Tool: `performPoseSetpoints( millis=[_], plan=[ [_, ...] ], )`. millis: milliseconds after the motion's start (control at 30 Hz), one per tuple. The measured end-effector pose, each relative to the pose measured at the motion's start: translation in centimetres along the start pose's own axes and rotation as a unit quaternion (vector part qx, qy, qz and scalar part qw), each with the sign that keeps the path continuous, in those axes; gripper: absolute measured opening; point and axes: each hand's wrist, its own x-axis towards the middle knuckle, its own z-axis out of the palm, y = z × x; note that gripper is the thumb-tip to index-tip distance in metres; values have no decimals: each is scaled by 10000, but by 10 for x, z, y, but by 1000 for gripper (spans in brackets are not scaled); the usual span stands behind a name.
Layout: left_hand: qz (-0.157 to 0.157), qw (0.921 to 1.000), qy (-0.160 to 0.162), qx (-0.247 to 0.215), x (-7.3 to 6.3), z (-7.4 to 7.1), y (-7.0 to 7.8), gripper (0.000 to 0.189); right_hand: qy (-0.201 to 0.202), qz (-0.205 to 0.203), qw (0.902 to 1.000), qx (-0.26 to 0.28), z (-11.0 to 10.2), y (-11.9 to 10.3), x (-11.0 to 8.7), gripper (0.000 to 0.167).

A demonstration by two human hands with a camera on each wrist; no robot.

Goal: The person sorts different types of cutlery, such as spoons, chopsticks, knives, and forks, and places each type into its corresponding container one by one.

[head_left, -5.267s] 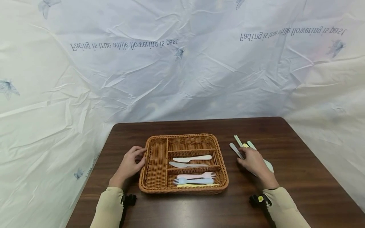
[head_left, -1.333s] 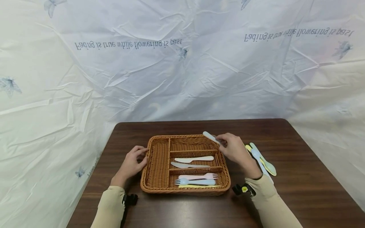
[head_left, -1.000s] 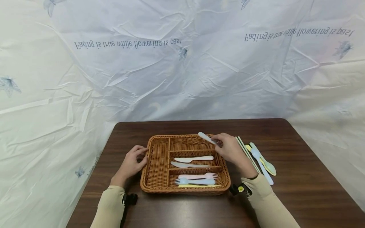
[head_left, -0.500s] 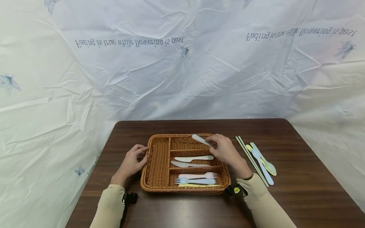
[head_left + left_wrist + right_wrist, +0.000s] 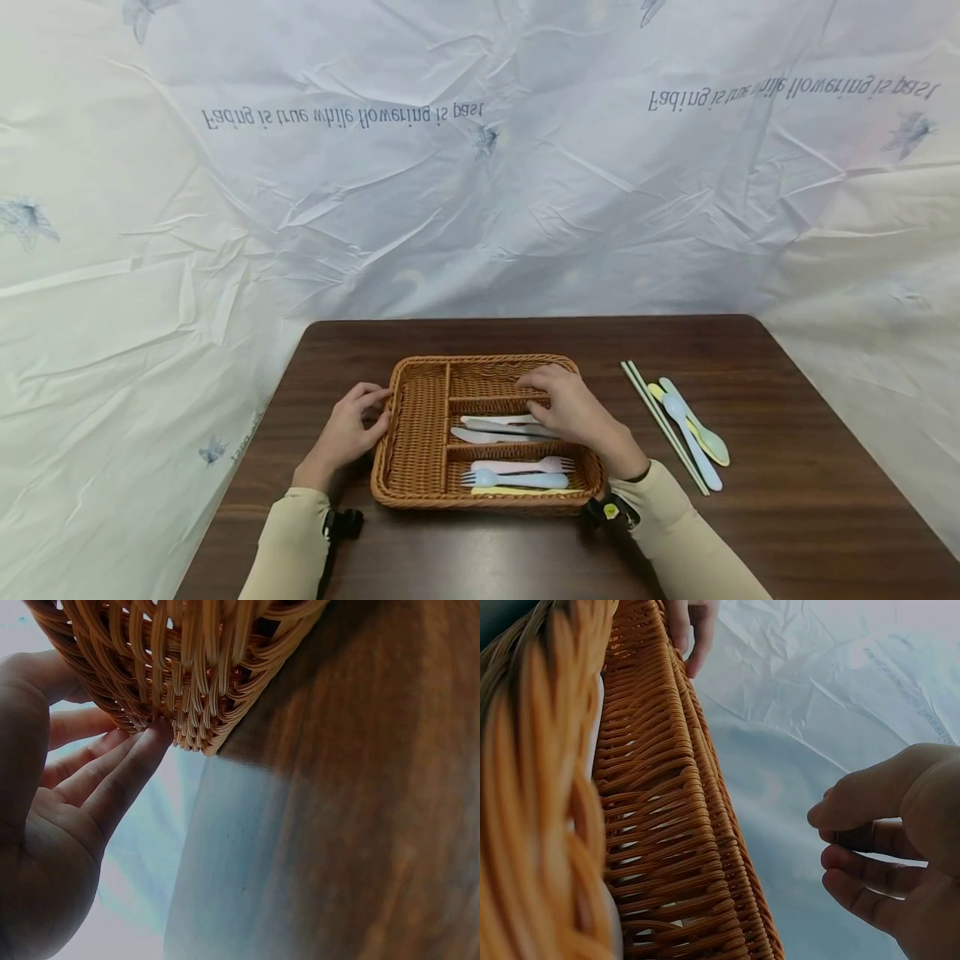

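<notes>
A brown wicker cutlery basket (image 5: 408, 503) with several compartments sits on the table. My left hand (image 5: 345, 435) touches its left side; in the left wrist view, the extended fingers (image 5: 124, 776) meet the outer wall. Over the basket's right part hovers my right hand (image 5: 573, 408), fingers loosely bent and nothing between them in the right wrist view. Below it, the middle compartment holds a white knife (image 5: 487, 419), a grey knife (image 5: 480, 437) and a pale knife (image 5: 512, 428) lying across them, its handle end partly hidden by the hand.
The front compartment holds a pink fork (image 5: 510, 467), a blue fork (image 5: 517, 480) and a mostly hidden yellow piece (image 5: 517, 492). Right of the basket lie pale green chopsticks (image 5: 663, 425), a light blue spoon (image 5: 693, 446), a yellow spoon (image 5: 658, 392) and a green spoon (image 5: 711, 437).
My right hand brought the pale knife from the pile at right over the basket, then let it go into the middle compartment. The left hand stays at the basket's left side.
</notes>
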Motion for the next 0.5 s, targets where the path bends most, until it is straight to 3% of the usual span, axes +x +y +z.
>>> performPoseSetpoints(
  millis=[500],
  plan=[
    [-33,10000,33,25,-1,1,0,33,199,242,9995,-20,-7,10,-4,29]
  ],
)
